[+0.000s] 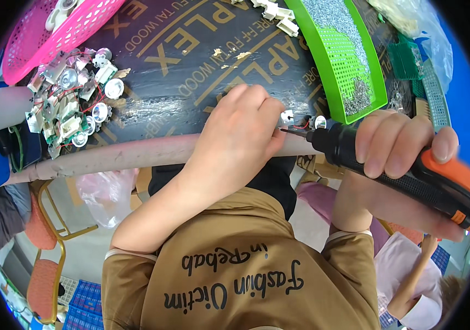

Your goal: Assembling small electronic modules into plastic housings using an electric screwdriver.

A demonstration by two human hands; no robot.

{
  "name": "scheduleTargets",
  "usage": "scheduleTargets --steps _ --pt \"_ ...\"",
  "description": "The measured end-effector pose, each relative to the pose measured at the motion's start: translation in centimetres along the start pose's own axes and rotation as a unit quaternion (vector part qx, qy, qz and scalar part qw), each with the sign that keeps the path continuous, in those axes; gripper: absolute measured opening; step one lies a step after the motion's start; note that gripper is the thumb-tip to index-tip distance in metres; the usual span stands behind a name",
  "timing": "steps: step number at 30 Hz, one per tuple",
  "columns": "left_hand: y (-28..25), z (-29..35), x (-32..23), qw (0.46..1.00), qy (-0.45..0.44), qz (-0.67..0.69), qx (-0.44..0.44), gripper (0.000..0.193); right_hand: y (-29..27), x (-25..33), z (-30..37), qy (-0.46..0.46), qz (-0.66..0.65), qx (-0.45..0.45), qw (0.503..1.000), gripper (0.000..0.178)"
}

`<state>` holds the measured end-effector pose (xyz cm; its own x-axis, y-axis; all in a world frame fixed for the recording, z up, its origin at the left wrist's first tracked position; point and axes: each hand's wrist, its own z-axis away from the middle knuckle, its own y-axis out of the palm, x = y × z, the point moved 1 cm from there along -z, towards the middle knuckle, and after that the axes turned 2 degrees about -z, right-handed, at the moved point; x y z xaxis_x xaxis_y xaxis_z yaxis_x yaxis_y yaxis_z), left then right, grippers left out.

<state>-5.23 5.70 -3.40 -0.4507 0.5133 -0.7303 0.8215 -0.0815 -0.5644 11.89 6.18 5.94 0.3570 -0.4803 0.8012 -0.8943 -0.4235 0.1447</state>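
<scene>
My right hand [397,146] is wrapped round a black and orange electric screwdriver [350,151], held nearly level. The thin bit of the screwdriver points left and ends by the fingertips of my left hand [241,129]. The fingers of my left hand are closed at the table's near edge, on a small white plastic housing [287,116] that shows only in part. Red wires run from beside this housing to a small round lens [319,122]. The screw, if any, at the bit's tip is too small to make out.
A heap of wired lamp parts [73,99] lies at the left, below a pink basket [62,41]. A green tray [331,60] of small screws stands at the right, green racks [408,58] beyond it. White housings [276,16] lie at the back. Another person [411,275] sits at lower right.
</scene>
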Motion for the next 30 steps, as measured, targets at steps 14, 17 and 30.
scheduleTargets --steps 14,17,30 --pt "-0.3 -0.2 0.0 1.000 -0.005 0.005 0.014 0.030 0.3 -0.7 -0.7 0.042 -0.024 0.037 0.998 0.086" --pt "-0.1 -0.2 -0.1 1.000 0.003 0.006 0.010 0.030 0.5 -0.6 -0.8 0.052 0.001 0.059 0.997 0.086" --pt "-0.5 0.2 -0.1 0.999 0.000 -0.011 0.030 0.030 1.9 -1.5 -0.8 0.062 -0.008 0.059 0.996 0.087"
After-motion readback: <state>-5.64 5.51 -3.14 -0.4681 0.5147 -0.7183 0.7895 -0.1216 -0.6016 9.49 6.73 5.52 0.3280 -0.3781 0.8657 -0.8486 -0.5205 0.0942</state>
